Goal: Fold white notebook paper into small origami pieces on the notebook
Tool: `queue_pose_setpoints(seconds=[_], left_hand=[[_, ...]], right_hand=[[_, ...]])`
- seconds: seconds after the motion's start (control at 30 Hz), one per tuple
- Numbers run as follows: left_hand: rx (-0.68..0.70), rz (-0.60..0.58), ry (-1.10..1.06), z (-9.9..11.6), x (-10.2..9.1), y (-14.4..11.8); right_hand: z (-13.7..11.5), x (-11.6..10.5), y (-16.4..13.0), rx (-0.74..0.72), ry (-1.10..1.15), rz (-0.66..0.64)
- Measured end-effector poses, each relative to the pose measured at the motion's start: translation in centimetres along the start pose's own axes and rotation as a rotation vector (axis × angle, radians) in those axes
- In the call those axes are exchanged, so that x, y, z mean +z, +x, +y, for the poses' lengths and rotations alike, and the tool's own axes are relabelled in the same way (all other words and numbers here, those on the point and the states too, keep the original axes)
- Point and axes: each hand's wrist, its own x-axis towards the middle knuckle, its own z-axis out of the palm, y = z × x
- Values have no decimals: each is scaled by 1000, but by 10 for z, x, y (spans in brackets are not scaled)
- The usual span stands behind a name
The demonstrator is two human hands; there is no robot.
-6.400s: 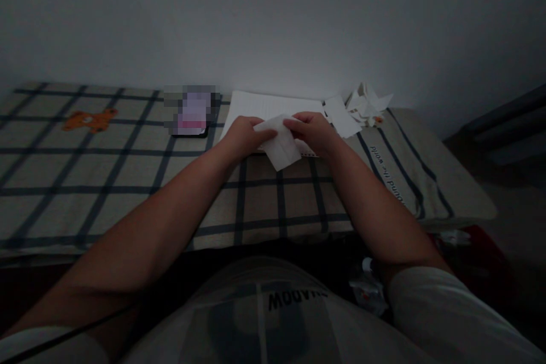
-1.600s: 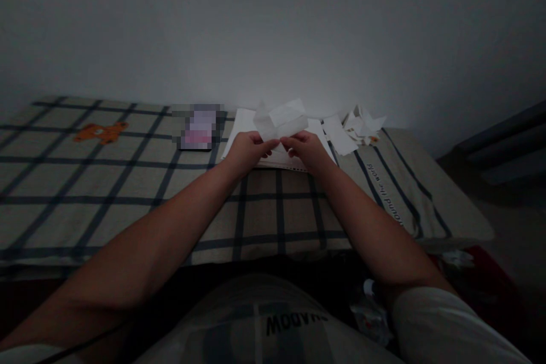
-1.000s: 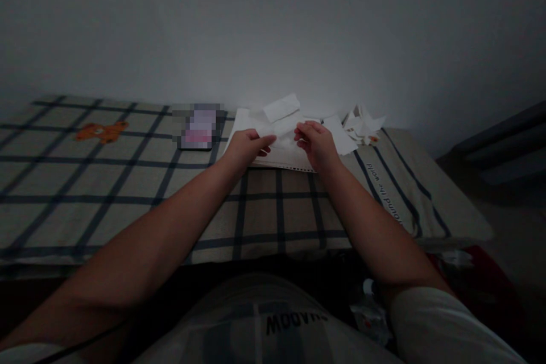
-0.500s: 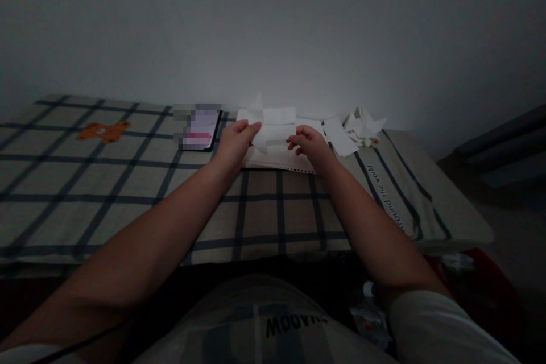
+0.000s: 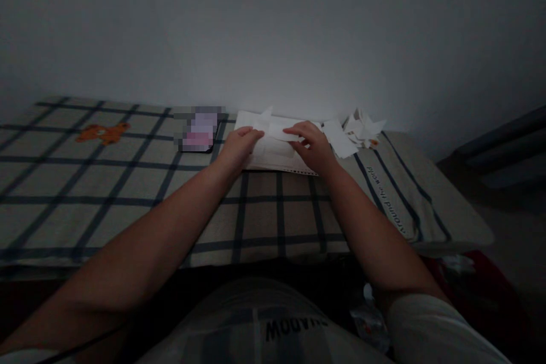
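Two hands are in view: one left hand [image 5: 239, 145] and one right hand [image 5: 313, 145], side by side at 12 o'clock. One folded white paper [image 5: 279, 132] lies between them, on one spiral notebook [image 5: 273, 156]. One phone [image 5: 198, 129] sits at 11 o'clock. One loose paper slip [image 5: 340, 139] and one heap of paper scraps [image 5: 362, 125], too jumbled to count, lie at 1 o'clock. One orange bear figure [image 5: 101, 132] shows at 10 o'clock on the one checked cloth [image 5: 128, 193].

I see a folded white paper piece [image 5: 277, 132] lying flat on a white sheet [image 5: 273, 154] atop the checked bedcover.
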Motion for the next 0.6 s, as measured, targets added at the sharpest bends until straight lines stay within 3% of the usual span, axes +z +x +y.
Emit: queue_pose_setpoints(seconds=[0.37, 0.6], left_hand=[[27, -7, -86, -5, 0, 3], [79, 11, 61, -4, -2, 2]], right_hand=[[4, 1, -1, -89, -21, -36], [5, 1, 1, -109, -29, -47]])
